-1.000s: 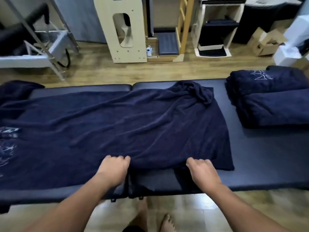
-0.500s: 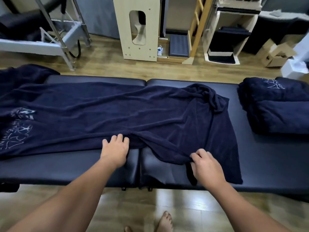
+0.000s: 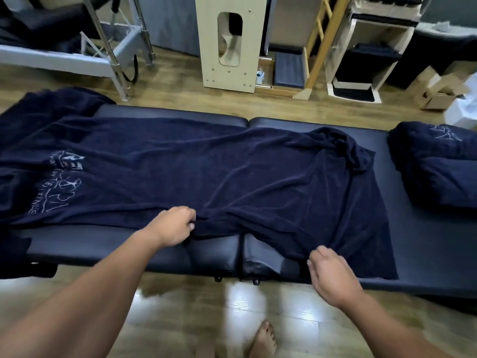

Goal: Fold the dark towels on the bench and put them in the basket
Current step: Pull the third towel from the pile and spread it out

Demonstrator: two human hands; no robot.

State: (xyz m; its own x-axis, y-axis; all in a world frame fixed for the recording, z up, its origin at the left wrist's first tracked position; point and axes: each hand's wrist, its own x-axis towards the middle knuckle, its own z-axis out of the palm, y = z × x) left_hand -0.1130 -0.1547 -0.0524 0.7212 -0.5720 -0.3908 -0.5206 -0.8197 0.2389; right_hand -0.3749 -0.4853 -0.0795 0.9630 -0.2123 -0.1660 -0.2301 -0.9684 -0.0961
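1. A long dark bench (image 3: 423,244) runs from left to right across the view.
2. A big dark towel (image 3: 206,182) lies spread out along the bench. It covers most of the left and middle parts.
3. The towel has pale letters and a small drawing near its left end.
4. The far right corner of the towel is bunched up in a crumpled lump.
5. The left hand (image 3: 175,226) is at the near edge of the towel, by the middle of the bench. Its fingers are curled and pinch the edge of the cloth.
6. The right hand (image 3: 330,275) is farther right, at the near edge of the towel where it hangs over the bench side. Its fingers look bent around the cloth, but the hand is blurry, so I cannot tell for sure if it grips the towel.
7. Folded towels (image 3: 438,169) sit in a pile on the right end of the bench, well apart from both hands.
8. The floor (image 3: 180,311) is shiny wood. A bare foot (image 3: 263,339) stands on it near the bottom.
9. On the far side stands a pale wooden frame (image 3: 229,42), and a cardboard box (image 3: 436,91) lies at the far right.
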